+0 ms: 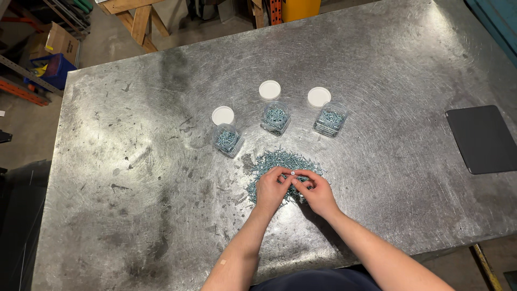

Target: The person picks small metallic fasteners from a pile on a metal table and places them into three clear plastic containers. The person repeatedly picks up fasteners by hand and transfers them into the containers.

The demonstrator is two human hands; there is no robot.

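A big scratched metal table (161, 178) held everything. A dark flat pad (482, 139) lay at its right side. 3 clear jars (276, 117) stood in a row, each with a white lid (270, 90) behind it. The left hand (271, 188) and right hand (316, 191) rested on a pile of screws (280, 160) near the front edge, fingertips pinching 1 small screw (292, 173) together.

Three jars (276, 117) beyond screw pile (283, 161)

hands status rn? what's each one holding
Left hand: fingers curled over the pile of screws, pinching at a screw.
Right hand: fingers pinched at the same spot; which hand actually holds the screw cannot be told.
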